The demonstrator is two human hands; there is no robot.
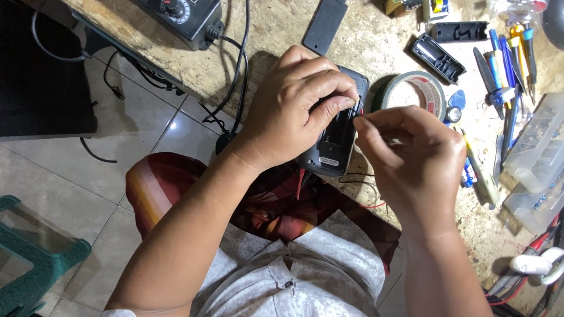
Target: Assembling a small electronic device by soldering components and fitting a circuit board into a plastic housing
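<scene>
My left hand (294,108) wraps around a small black device (336,144) with an open back, held over the edge of a speckled worktop (282,29). Its thumb presses on the upper part of the device. My right hand (414,158) pinches something thin, seemingly a wire, at the device's top right corner; what it pinches is too small to make out. Thin red and black wires (367,194) trail from under the device toward my lap.
A roll of tape (432,88) lies just right of the device. Beyond it are black plastic casing parts (437,56), several screwdrivers and pens (505,76), and clear parts boxes (537,141). A black dial unit (185,17) with cables sits at top left. A green stool (35,258) stands below.
</scene>
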